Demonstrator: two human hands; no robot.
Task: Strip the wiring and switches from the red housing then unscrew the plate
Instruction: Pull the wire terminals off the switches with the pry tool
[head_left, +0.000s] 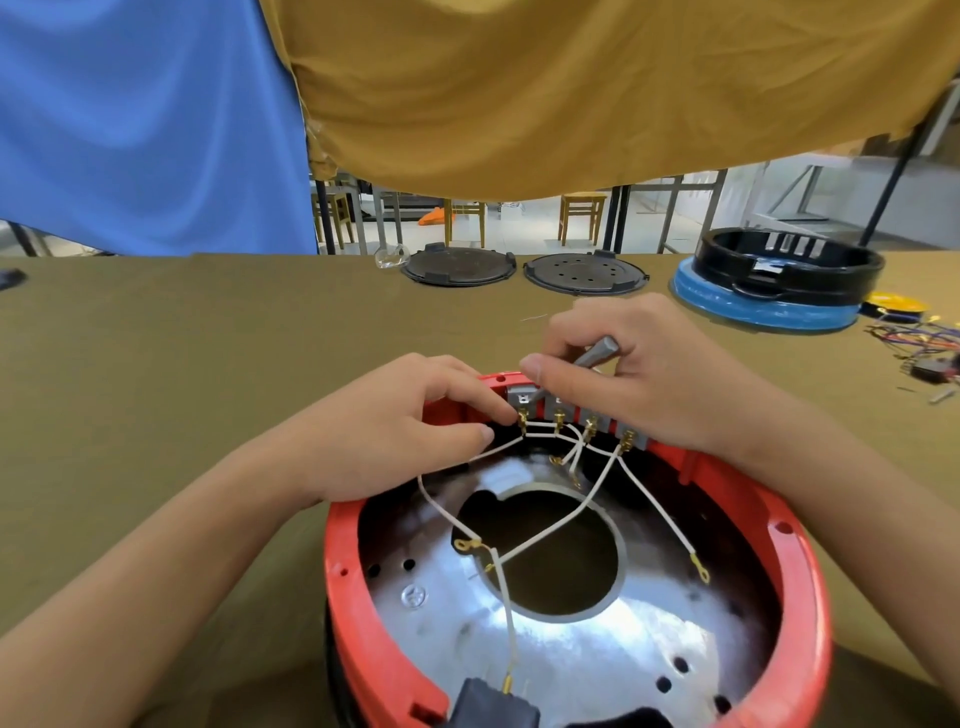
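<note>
- The worktop, covered in olive cloth, runs across the room, with a blue cloth hanging behind it on the left and a mustard one beside that.
- The left hand rests on the far rim of the red housing, its fingers pinched together on the leftmost brass terminal of the switch row.
- The red housing sits at the near edge of the worktop, open side up, with a shiny metal plate and its round hole inside.
- White wires loop from the grey switches on the far wall down over the plate.
- The right hand is curled around a grey tool, its tip down at the leftmost switch.
- Two dark round lids lie at the far edge of the worktop.
- Farther right, a black ring sits on a blue base, with a tangle of loose coloured wires beside it.
</note>
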